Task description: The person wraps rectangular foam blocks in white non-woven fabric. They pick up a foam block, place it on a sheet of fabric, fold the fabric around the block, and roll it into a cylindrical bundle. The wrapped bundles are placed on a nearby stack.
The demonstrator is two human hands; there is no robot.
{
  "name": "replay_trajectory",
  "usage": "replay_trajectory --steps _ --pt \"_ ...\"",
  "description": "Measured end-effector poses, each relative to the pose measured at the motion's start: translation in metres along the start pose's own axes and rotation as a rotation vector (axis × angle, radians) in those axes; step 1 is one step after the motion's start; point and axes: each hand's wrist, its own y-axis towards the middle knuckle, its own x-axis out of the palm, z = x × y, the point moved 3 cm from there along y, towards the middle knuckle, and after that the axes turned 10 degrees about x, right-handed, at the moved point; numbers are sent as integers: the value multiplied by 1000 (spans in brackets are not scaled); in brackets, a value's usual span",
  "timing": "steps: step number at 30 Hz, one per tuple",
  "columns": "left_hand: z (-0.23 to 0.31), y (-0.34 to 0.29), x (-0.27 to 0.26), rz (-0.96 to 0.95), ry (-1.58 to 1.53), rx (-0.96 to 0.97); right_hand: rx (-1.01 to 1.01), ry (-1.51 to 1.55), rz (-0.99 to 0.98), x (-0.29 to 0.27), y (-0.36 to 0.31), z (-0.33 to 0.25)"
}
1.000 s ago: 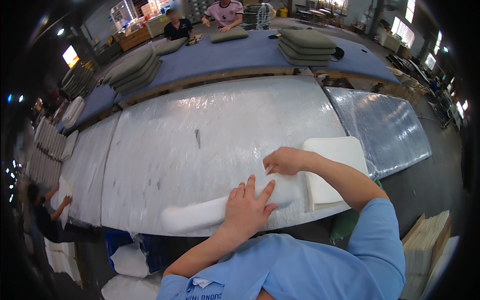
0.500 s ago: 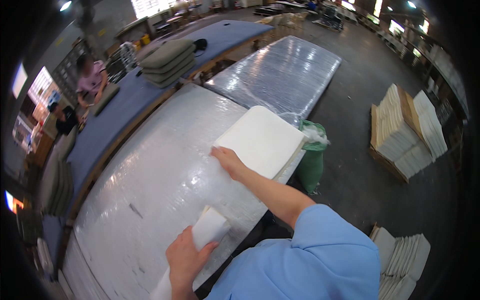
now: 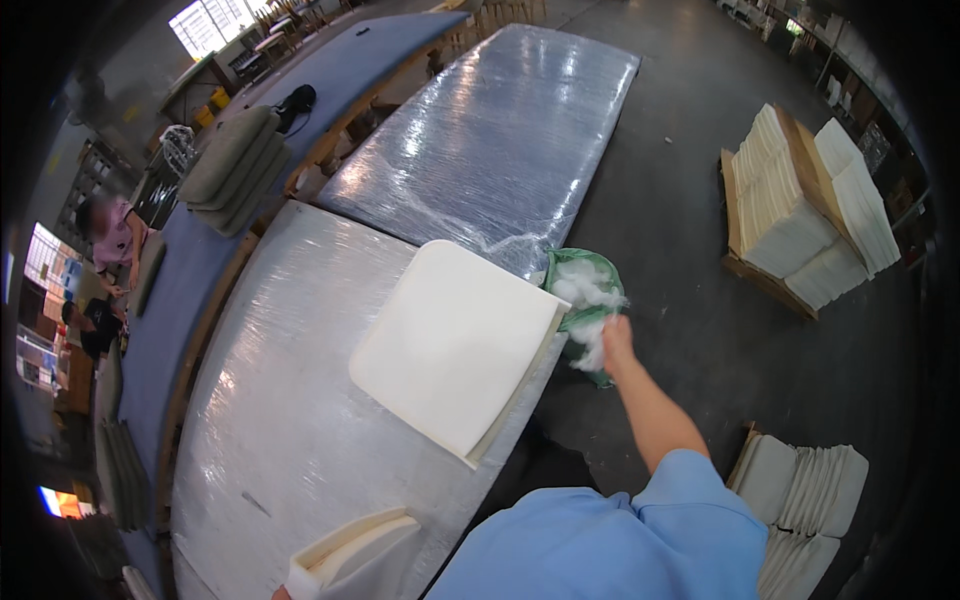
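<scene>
My right hand is closed on a tuft of fluffy white stuffing at the mouth of a green sack. More white stuffing shows inside the sack, which stands beside the table. Only a sliver of my left hand shows at the lower edge, against a white foam pad in a thin white cover; its fingers are mostly hidden, though the pad stands raised there. Between my hands, a flat white cushion pad with rounded corners lies on the plastic-wrapped table.
A second plastic-wrapped table adjoins at the far end. Along the left, a long blue table holds grey cushions, with two people beyond it. Stacked white pads stand on the floor at right, with more at lower right.
My right hand has left the flat cushion pad, swung right to the sack and taken hold of stuffing. My left hand and the foam pad have shifted down and left in view; the view has turned.
</scene>
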Motion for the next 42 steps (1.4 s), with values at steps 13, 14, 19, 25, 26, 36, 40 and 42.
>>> replay_trajectory --steps 13,14,19,25,26,36,40,42 --pt "39 33 -5 -190 210 -275 -716 -486 344 88 147 -131" --pt "40 34 -6 -177 200 -272 -759 -472 324 96 153 -127" --pt "50 43 -13 -116 238 -237 -920 -716 101 109 172 -68" --pt "58 46 -10 -108 203 -241 -826 -1123 -277 70 156 4" --pt "56 47 -13 -136 233 -295 -843 -1177 -325 67 159 5" --pt "71 46 17 -274 528 32 -100 -1848 -330 146 250 3" --pt "46 91 -44 -127 318 16 -490 -1951 -89 113 302 51" --pt "69 124 -120 7 431 79 96 -1114 -271 82 318 77"
